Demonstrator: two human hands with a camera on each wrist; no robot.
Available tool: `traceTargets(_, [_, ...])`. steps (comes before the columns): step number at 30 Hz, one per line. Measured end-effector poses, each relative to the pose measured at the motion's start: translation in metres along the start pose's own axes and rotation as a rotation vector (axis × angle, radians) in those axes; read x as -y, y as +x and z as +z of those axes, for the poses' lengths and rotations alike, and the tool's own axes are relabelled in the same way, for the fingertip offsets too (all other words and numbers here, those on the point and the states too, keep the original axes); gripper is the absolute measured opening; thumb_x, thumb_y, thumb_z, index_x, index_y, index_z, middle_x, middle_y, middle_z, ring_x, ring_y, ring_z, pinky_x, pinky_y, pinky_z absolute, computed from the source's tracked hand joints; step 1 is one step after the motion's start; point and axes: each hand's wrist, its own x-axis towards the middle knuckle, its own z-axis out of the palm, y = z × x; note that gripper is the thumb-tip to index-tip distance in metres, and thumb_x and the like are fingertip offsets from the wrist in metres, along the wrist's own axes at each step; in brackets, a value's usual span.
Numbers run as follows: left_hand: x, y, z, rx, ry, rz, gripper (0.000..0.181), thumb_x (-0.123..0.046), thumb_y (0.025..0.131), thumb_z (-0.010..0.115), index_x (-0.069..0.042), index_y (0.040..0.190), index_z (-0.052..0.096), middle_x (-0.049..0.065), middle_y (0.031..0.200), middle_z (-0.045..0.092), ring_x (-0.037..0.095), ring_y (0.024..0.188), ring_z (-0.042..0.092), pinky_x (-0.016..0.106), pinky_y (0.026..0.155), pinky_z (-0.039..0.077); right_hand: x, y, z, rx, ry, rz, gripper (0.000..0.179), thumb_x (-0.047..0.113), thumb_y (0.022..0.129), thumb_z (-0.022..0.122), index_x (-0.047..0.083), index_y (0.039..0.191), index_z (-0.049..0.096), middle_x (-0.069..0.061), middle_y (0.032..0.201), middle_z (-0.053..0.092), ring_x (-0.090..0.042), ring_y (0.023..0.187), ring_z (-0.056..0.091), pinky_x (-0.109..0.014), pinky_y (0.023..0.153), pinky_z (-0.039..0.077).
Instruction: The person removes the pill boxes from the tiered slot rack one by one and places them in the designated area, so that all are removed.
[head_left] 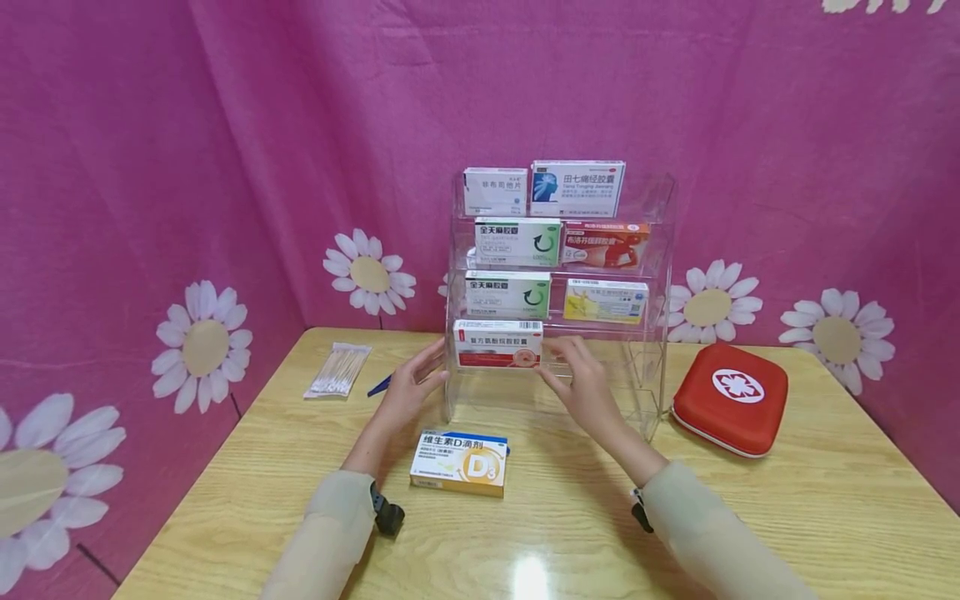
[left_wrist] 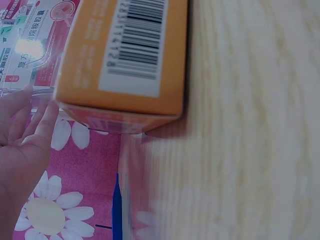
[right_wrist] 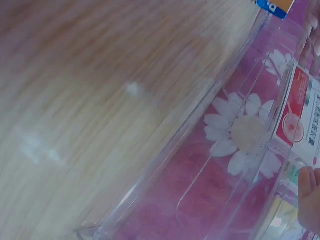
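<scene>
A clear acrylic rack [head_left: 592, 400] holds medicine boxes on stepped shelves. On its lowest filled shelf, at the left, stands a red-and-white capsule box [head_left: 498, 345]. My left hand [head_left: 411, 382] is at the rack's left side, its fingers extended near the upright; the left wrist view shows that hand [left_wrist: 22, 135] with nothing in its grasp. At the capsule box's right end is my right hand [head_left: 588, 387], thumb and fingers apart. Only part of the right hand [right_wrist: 310, 197] shows in the right wrist view, close to the box [right_wrist: 300, 112]; contact is hard to tell.
A vitamin D box [head_left: 459, 462] lies on the table before the rack, between my forearms. Left of the rack are a pack of cotton swabs [head_left: 339, 371] and a blue item [head_left: 380, 386], partly hidden. A red first-aid case [head_left: 731, 400] sits to the right.
</scene>
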Motion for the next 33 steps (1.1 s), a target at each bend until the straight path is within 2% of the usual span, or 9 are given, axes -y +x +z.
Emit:
traceTargets(8, [-0.001, -0.001, -0.001, 0.0, 0.019, 0.013, 0.056, 0.003, 0.095, 0.057, 0.0, 0.148, 0.039, 0.021, 0.152, 0.041, 0.037, 0.139, 0.044, 0.043, 0.113, 0.042, -0.009, 0.011, 0.004, -0.019, -0.024, 0.021, 0.044, 0.003, 0.076, 0.081, 0.0, 0.117, 0.064, -0.018, 0.104, 0.062, -0.031, 0.087, 0.063, -0.043, 0.077, 0.061])
traceTargets(15, [-0.002, -0.001, -0.001, -0.009, 0.026, 0.004, 0.057, 0.003, 0.094, 0.058, 0.0, 0.148, 0.039, 0.022, 0.151, 0.042, 0.037, 0.139, 0.044, 0.043, 0.113, 0.042, -0.009, 0.021, 0.006, 0.047, -0.055, 0.046, 0.046, 0.005, 0.079, 0.078, 0.004, 0.123, 0.064, -0.018, 0.109, 0.059, -0.032, 0.099, 0.06, -0.044, 0.086, 0.058])
traceTargets(21, [-0.002, -0.002, 0.0, -0.012, 0.027, -0.001, 0.057, 0.003, 0.094, 0.059, -0.001, 0.148, 0.04, 0.022, 0.15, 0.043, 0.037, 0.138, 0.045, 0.043, 0.113, 0.042, -0.008, 0.023, 0.008, 0.093, -0.06, 0.049, 0.039, 0.001, 0.081, 0.076, 0.004, 0.118, 0.067, -0.02, 0.111, 0.059, -0.034, 0.105, 0.059, -0.044, 0.09, 0.057])
traceTargets(29, [0.0, -0.001, 0.0, -0.023, 0.044, 0.002, 0.055, 0.002, 0.094, 0.058, -0.002, 0.147, 0.041, 0.02, 0.15, 0.045, 0.036, 0.137, 0.046, 0.041, 0.112, 0.043, -0.009, 0.023, 0.013, 0.09, -0.03, 0.06, 0.036, -0.003, 0.081, 0.075, 0.002, 0.116, 0.064, -0.021, 0.119, 0.057, -0.036, 0.111, 0.059, -0.046, 0.095, 0.057])
traceTargets(33, [0.001, 0.0, 0.0, -0.026, 0.042, 0.0, 0.055, 0.001, 0.095, 0.058, -0.002, 0.147, 0.041, 0.019, 0.15, 0.045, 0.035, 0.138, 0.047, 0.041, 0.112, 0.043, -0.008, 0.024, 0.015, 0.087, -0.018, 0.074, 0.031, -0.002, 0.082, 0.073, 0.001, 0.112, 0.063, -0.02, 0.118, 0.057, -0.036, 0.107, 0.062, -0.046, 0.093, 0.058])
